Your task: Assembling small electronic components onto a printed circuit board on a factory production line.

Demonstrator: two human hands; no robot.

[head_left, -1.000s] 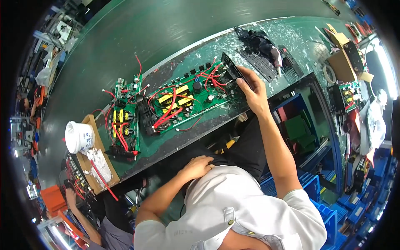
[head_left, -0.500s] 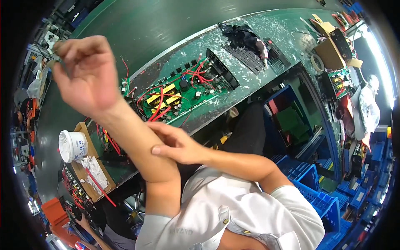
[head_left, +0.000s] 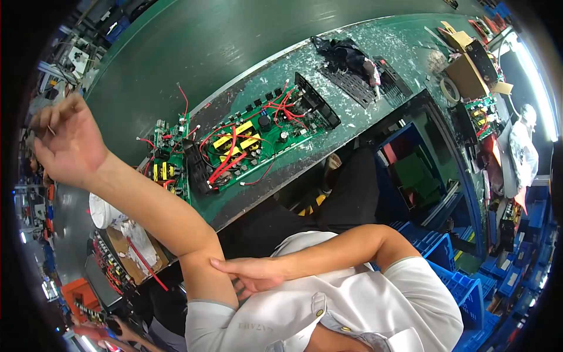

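My left hand (head_left: 70, 141) is raised at the left, palm up, with loosely bent fingers apart and nothing in it. Lower down, my right hand (head_left: 252, 274) grips my left arm (head_left: 202, 276) near the elbow, thumb on the skin; some of its fingers are partly hidden. On the workbench (head_left: 243, 202) beyond my arms lies a green circuit board (head_left: 287, 134) with yellow-wrapped transformers, red wires and black end panels. A smaller board (head_left: 166, 144) with wires sits to its left. Neither hand touches the boards.
A white tub (head_left: 101, 212) and a cardboard tray (head_left: 124, 249) stand at the left, below my forearm. Black cloth (head_left: 346, 53) lies on dark slotted plates (head_left: 346, 85) farther back. Blue crates (head_left: 466, 296) are at my right. Another person's hand (head_left: 124, 331) shows at lower left.
My left arm has swung left and down, uncovering the smaller board. My right hand has slid from the left forearm toward the elbow and upper arm.
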